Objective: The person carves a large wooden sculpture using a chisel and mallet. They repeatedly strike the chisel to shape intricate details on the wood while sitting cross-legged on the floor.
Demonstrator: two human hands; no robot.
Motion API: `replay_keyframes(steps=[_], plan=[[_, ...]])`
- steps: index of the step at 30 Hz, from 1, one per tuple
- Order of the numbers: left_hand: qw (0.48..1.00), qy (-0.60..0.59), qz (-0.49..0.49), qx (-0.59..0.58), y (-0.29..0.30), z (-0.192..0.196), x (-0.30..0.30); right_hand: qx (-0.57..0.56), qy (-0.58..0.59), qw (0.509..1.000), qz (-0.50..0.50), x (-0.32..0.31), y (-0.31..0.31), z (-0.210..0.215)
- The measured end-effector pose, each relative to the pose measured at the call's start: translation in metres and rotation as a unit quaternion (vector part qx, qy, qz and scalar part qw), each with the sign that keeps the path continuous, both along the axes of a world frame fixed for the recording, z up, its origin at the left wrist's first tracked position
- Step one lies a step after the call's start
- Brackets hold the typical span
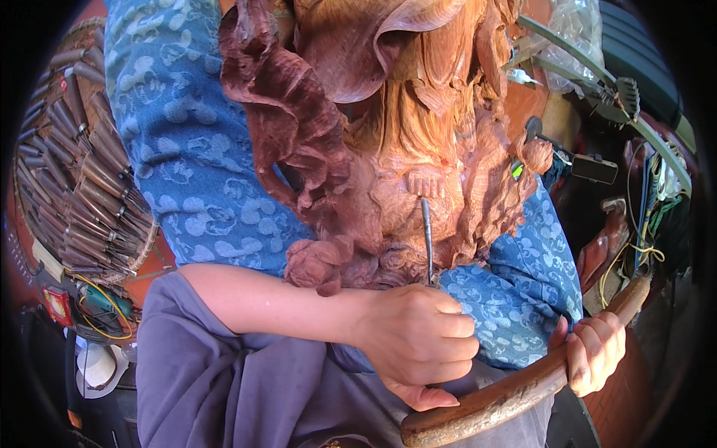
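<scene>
Nearby, tool basket [147, 252]; left hand [422, 343] grips chisel [428, 235] at carving [403, 134], right hand [594, 352] clutches club [493, 403]

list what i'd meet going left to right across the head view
Wooden-handled tools → carved rose-like knob → left grip → right grip → dark green slatted object
</scene>
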State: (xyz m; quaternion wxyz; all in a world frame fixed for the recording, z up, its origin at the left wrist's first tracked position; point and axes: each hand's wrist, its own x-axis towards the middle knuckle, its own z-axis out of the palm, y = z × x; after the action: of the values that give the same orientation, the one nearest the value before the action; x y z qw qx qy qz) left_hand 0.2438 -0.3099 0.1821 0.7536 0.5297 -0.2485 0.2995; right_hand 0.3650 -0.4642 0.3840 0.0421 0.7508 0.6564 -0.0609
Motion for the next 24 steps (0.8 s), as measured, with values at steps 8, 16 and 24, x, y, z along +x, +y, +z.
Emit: replay_keyframes(steps=[8,16,24], plan=[[0.999,-0.011,-0.030,0.013,0.0028,-0.0031,-0.0007,-0.005,0.009,1.000,0.005,-0.0011,0.0010,-0.0004],[0.999,-0.012,-0.041,0.006,0.0014,-0.0039,0.0009,0.000,0.002,1.000,0.008,-0.0009,0.0003,-0.0019],[0.999,-0.014,-0.041,0.016,0.0014,-0.0044,0.0017,-0.003,0.005,1.000,0.009,-0.0010,-0.0004,-0.0024]])
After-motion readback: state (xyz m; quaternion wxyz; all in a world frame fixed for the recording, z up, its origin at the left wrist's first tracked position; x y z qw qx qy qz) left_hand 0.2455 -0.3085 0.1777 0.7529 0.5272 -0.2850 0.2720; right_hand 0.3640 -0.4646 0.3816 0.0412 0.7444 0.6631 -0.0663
